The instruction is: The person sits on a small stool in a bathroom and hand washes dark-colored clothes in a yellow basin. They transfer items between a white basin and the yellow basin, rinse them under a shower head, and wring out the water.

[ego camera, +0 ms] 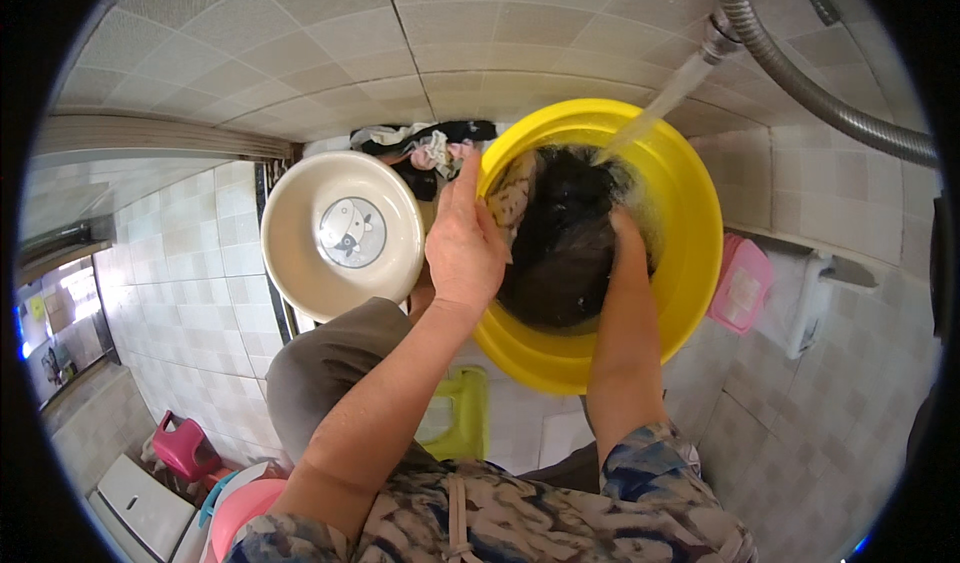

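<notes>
Water runs from a metal tap (718,43) into a yellow plastic basin (686,188), which holds dark cloth (562,240) and a light patterned cloth (513,197) in water. My left hand (466,240) lies against the basin's left rim, fingers pointing up; its grip on the rim is unclear. My right hand (624,225) reaches into the basin at the right side of the dark cloth, its fingers hidden by water and cloth. Left of my left hand stands a cream basin (289,233) with a cow picture on its bottom.
Crumpled clothes (442,150) lie by the tiled wall behind the basins. A green plastic stool (472,413) is below me. A pink soap box (741,285) sits right of the yellow basin. A metal hose (795,82) curves at upper right; a magenta stool (184,447) stands lower left.
</notes>
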Motion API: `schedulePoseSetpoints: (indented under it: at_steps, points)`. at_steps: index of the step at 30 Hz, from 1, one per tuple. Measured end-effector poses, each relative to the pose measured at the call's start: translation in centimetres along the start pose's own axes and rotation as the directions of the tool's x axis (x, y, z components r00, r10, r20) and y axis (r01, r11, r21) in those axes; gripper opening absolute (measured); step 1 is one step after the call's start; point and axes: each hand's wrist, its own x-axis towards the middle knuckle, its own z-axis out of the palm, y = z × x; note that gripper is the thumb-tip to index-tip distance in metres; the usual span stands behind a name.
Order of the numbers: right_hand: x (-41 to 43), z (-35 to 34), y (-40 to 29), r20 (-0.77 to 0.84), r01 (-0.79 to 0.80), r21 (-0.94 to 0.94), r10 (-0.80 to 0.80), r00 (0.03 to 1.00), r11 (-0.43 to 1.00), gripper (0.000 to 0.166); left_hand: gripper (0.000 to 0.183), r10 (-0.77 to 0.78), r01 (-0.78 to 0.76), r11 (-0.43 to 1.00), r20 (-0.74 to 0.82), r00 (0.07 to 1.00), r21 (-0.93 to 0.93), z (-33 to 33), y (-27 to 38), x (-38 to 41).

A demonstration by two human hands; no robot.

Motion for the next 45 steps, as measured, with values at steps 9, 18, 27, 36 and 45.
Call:
schedulePoseSetpoints:
  at_steps: [9, 18, 27, 36, 45]
  points:
    - [-30.6, 3.5, -16.4, -0.369, -0.016, -0.221, -0.068, 0.927, 0.975, 0.044, 0.051, -0.013, 0.013, 1.0, -0.015, 1.0, -0.019, 0.1, 0.2, 0.1]
    - [-40.0, 1.2, -22.0, -0.086, 0.292, -0.838, -0.64, 0.764, 0.461, 0.05, 0.052, -0.044, 0.044, 0.999, -0.017, 0.999, 0.024, -0.2, 0.0, 0.2]
    - [-28.3, 2.5, -23.8, 0.256, 0.495, -0.824, -0.597, 0.76, 0.276, 0.064, 0.055, -0.057, 0.057, 0.998, 0.015, 0.998, -0.017, 0.0, 0.2, 0.3]
    - [-9.6, 4.3, -17.2, -0.087, 0.256, -0.676, -0.419, 0.904, 0.691, 0.041, 0.053, -0.057, 0.056, 0.998, 0.039, 0.998, 0.027, 0.0, 0.5, 0.8]
    - [-12.0, -2.3, -10.8, -0.259, 0.023, -0.385, -0.131, 0.957, 0.923, 0.048, 0.052, -0.014, 0.014, 1.0, 0.009, 1.0, -0.028, 0.2, 0.9, 1.0]
